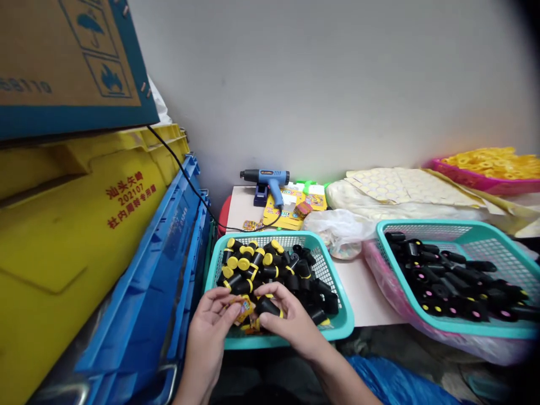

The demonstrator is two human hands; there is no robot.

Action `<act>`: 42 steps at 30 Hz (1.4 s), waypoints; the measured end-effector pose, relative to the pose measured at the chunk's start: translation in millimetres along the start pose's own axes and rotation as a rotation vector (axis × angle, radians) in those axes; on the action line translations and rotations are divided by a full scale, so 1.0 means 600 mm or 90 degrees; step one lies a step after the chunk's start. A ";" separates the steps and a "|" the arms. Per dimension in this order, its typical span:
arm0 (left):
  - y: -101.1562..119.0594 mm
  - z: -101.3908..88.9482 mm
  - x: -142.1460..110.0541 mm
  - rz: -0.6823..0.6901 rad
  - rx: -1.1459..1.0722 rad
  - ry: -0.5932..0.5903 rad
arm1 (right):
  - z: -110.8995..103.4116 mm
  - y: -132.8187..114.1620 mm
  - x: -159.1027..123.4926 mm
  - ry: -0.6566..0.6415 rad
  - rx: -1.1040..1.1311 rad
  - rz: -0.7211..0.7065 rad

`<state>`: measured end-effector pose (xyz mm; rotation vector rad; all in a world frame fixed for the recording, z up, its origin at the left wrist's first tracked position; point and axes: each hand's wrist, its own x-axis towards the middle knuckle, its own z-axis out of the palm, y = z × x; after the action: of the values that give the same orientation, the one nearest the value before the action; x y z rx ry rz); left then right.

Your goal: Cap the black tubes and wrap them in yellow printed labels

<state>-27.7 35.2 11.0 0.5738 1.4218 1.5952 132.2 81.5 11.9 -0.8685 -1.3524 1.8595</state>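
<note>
Over the near side of a turquoise basket point(343, 304), my left hand point(213, 318) pinches a small orange-yellow printed wrapper point(243, 308). Close beside it, my right hand point(284, 315) grips a black plastic cylinder with a yellow rim point(266, 306) between thumb and fingers. The wrapper and the cylinder are nearly side by side; whether they touch I cannot tell. Below and behind both hands, the basket holds many black cylinders with yellow caps point(244, 263), lying in all directions. More printed wrappers point(253, 326) show under my hands, partly hidden.
A blue heat gun point(265, 179) stands behind the basket, its black cable point(181, 166) running left. A second turquoise basket point(422, 315) of black parts sits right. Stacked blue point(139, 298) and yellow crates point(76, 242) wall the left side. A plastic bag point(343, 228) lies between the baskets.
</note>
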 end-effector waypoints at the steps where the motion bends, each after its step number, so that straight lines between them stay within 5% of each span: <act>1: 0.000 0.003 0.001 -0.016 -0.005 0.007 | -0.005 0.002 -0.002 0.002 -0.003 -0.011; 5: -0.001 0.021 0.002 -0.048 -0.011 0.063 | -0.013 -0.004 -0.016 0.028 -0.109 -0.095; 10: -0.005 0.059 -0.012 -0.131 -0.061 -0.003 | -0.006 -0.019 -0.021 -0.065 -0.457 -0.290; 13: -0.015 0.070 -0.020 -0.155 -0.042 -0.010 | -0.013 -0.020 -0.018 -0.024 -0.580 -0.356; 19: -0.036 0.061 -0.022 0.014 0.131 -0.056 | -0.030 -0.032 -0.009 0.148 -0.468 -0.393; 26: -0.039 0.037 -0.022 0.158 0.320 -0.065 | -0.040 -0.048 0.018 0.041 -0.699 -0.413; 29: -0.034 0.031 -0.021 0.140 0.298 -0.052 | -0.040 -0.039 0.024 0.059 -0.650 -0.411; 35: -0.015 0.024 -0.011 -0.063 0.103 -0.091 | -0.035 -0.016 0.020 0.131 -0.489 -0.380; 39: -0.015 0.024 -0.010 -0.068 0.117 -0.101 | -0.032 -0.005 0.023 0.014 -0.383 -0.258; 42: -0.009 0.025 -0.016 -0.138 0.002 -0.085 | -0.035 0.008 0.032 -0.023 -0.238 -0.144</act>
<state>-9.3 34.8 11.2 0.5011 1.3386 1.3589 138.2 106.8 -0.2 -0.8236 -1.7776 1.4809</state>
